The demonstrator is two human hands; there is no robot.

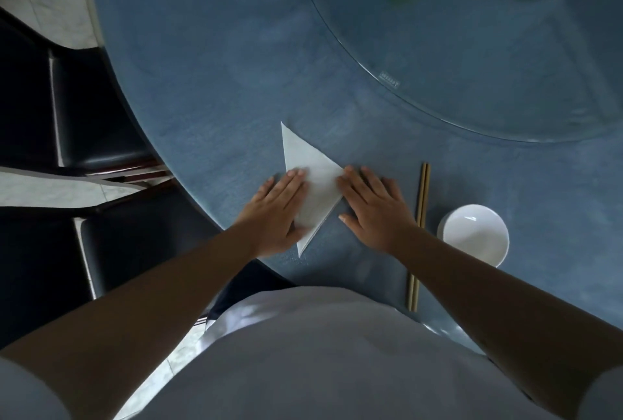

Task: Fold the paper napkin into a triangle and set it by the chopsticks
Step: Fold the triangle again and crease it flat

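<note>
Both flat, unclenched: left hand (281, 209) and right hand (374, 209) atop triangular napkin (315, 183), chopsticks (419, 234) near.

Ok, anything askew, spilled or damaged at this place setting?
Nothing stands out. The napkin lies flat as a clean triangle under the left hand and right hand; the chopsticks lie parallel beside the upright, seemingly empty bowl.
</note>
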